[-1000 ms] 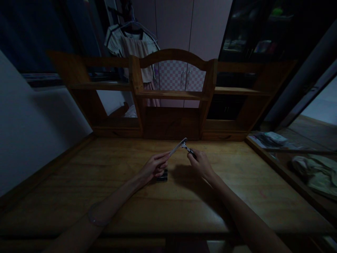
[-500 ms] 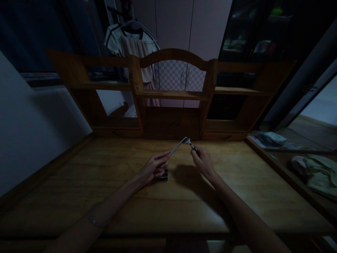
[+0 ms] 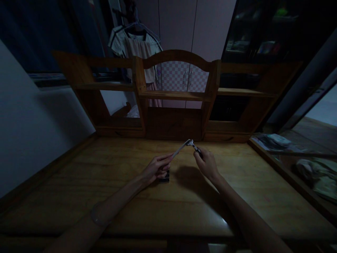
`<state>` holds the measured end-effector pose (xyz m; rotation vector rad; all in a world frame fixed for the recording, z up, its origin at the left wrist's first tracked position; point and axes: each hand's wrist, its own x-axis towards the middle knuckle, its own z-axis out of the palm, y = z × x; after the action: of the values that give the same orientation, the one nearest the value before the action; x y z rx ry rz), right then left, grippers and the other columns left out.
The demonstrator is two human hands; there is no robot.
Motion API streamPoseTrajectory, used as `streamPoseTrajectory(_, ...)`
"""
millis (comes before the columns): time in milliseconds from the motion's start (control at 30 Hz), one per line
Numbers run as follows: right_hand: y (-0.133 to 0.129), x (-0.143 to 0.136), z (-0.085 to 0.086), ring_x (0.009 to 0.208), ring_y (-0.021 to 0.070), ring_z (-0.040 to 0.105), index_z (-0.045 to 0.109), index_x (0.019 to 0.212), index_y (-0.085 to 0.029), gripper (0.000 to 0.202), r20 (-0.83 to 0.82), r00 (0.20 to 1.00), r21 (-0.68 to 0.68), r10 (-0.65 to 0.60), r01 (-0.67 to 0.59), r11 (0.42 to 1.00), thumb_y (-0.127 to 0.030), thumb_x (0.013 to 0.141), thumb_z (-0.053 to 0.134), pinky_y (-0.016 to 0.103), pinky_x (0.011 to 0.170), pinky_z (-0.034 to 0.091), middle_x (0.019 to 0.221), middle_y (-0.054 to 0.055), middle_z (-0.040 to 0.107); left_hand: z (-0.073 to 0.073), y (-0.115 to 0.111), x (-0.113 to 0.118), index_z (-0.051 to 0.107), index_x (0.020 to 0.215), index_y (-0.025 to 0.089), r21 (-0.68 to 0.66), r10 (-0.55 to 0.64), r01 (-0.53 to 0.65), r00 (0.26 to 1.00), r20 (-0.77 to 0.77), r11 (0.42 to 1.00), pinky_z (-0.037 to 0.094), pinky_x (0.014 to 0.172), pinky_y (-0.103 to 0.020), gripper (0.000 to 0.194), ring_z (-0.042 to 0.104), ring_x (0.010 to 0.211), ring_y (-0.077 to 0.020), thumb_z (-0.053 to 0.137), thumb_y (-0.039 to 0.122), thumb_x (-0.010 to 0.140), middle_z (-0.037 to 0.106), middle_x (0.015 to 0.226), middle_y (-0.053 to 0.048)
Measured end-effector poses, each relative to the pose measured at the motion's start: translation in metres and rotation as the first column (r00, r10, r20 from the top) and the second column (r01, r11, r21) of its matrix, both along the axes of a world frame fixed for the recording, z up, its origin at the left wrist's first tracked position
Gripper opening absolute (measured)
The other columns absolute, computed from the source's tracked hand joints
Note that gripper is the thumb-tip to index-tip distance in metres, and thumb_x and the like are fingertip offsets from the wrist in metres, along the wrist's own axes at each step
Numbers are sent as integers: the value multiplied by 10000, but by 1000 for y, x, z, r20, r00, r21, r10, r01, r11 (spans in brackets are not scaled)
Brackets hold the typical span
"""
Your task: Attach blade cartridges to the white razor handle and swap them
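Observation:
My left hand (image 3: pixel 159 167) is closed on the lower end of a slim white toothbrush (image 3: pixel 179 149), which slants up to the right. In my right hand (image 3: pixel 206 163) is the dark handle of a razor (image 3: pixel 195 146), its silver head pointing up and left. The toothbrush tip meets the razor head, or lies very close to it; the dim light hides the exact contact. Both are held above the wooden desk (image 3: pixel 126 207). A small black object (image 3: pixel 164 178) lies on the desk under my left hand, partly covered by it.
A wooden shelf unit (image 3: pixel 173 95) with small drawers stands along the desk's back edge. To the left is a white wall (image 3: pixel 47 119). At the right, beyond the desk's raised edge, lie packets (image 3: pixel 279 140) and crumpled cloth (image 3: pixel 321 175). Clothes (image 3: pixel 142 49) hang behind the shelf.
The whole view has shifted slightly, so everything appears a little further right. Both hands keep their grips, with the toothbrush tip still at the razor head.

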<state>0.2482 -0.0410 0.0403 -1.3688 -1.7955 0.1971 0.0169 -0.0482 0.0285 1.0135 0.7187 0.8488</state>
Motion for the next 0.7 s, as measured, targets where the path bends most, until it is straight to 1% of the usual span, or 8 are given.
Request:
streamPoseTrajectory(67,0,-1,-1,505,126,463,532,686,-170,203,29,999,-10,40,-40,999,-259,845,440,241,520,245,553,-11,502,2,0,0,534,1256,180,-4,7,-7,1000,0,1000,132,331,-129,489,129,395,-12,624,363,811,287,561,88)
streamPoseTrajectory(100,-1,-2,-1,506,127,464,537,691,-171,205,33,999,-8,30,-30,1000,-263,847,440,242,520,246,556,-10,506,2,-1,0,533,1258,181,-5,10,-10,1000,1,1000,129,332,-129,494,129,395,-11,625,367,809,288,562,88)
streamPoseTrajectory(233,-2,-2,0,508,135,458,543,682,-173,226,15,997,19,-74,74,997,-275,852,434,247,519,241,551,-5,499,4,-2,0,526,1268,186,-13,-1,1,1000,-5,1000,124,333,-130,508,130,393,-11,627,369,805,293,562,87)
streamPoseTrajectory(333,-2,-1,-1,517,135,464,550,691,-173,216,34,999,-6,-7,7,1000,-270,848,437,247,525,246,565,-3,517,4,-2,0,528,1271,187,-28,10,-10,1000,-20,1000,117,331,-135,515,124,391,-11,629,372,801,298,567,86)
streamPoseTrajectory(400,0,0,-3,520,135,461,549,679,-171,236,21,1000,-30,4,-3,1000,-284,850,433,247,523,246,568,-2,520,4,-3,0,534,1270,188,-13,53,-54,998,-24,998,102,332,-143,525,113,394,-13,645,366,789,275,566,91)
streamPoseTrajectory(533,8,7,-4,500,130,412,465,572,-177,317,-128,987,-74,-102,93,993,-341,841,421,247,488,222,519,-16,429,7,-6,2,577,1241,162,160,187,-182,982,-21,970,111,353,-162,523,153,405,-22,679,353,765,234,546,93)
streamPoseTrajectory(600,9,8,-3,495,123,386,427,554,-182,319,-198,977,-109,-82,62,992,-348,826,425,242,474,214,513,-24,384,8,-9,4,598,1225,156,271,255,-229,965,-65,935,135,369,-171,517,202,408,-25,679,368,761,284,532,82)
streamPoseTrajectory(700,7,3,-1,493,113,368,432,557,-177,297,-235,972,-154,-14,-23,988,-335,808,432,237,465,208,519,-27,373,10,-11,5,617,1208,171,387,348,-274,928,-135,880,154,381,-184,497,249,407,-30,670,384,762,370,539,62)
